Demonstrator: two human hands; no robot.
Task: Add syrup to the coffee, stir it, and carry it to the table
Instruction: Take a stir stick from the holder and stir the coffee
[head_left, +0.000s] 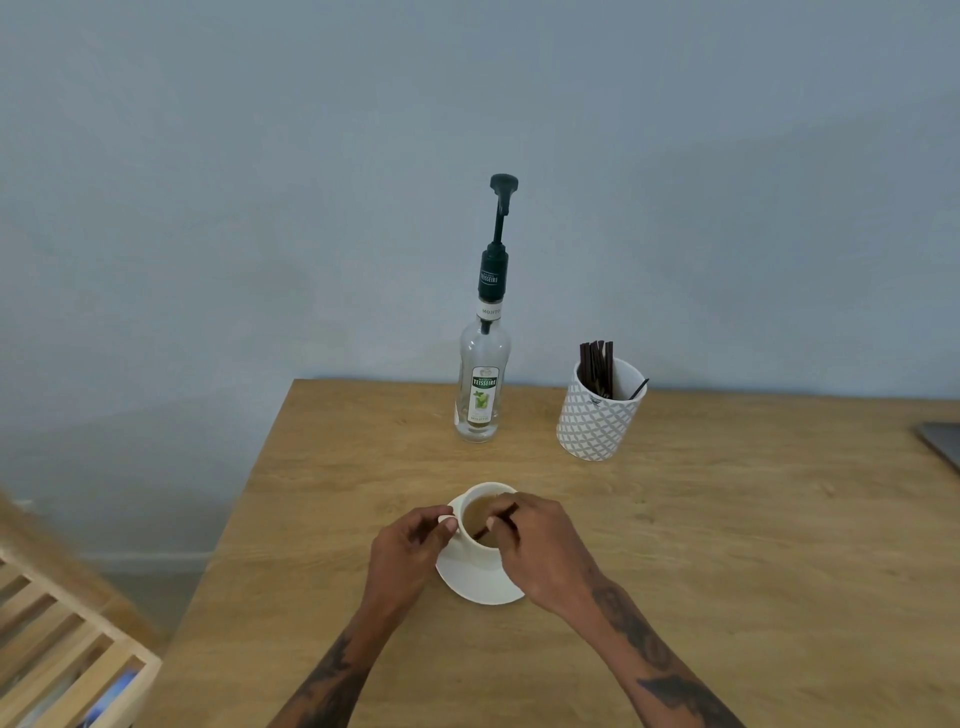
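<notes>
A white cup of light brown coffee (479, 512) stands on a white saucer (475, 582) near the front of the wooden table (727, 545). My left hand (410, 551) pinches the cup's handle on its left side. My right hand (535, 545) is over the cup's right rim and holds a dark brown stir stick (498, 519), whose lower end dips into the coffee. Behind the cup stands a clear syrup bottle (480, 384) with a tall dark pump, upright and untouched.
A white patterned holder (597, 421) with several dark stir sticks stands to the right of the bottle. A grey flat object (943, 441) lies at the table's right edge. A slatted wooden frame (62, 639) is at the lower left, beyond the table's left edge.
</notes>
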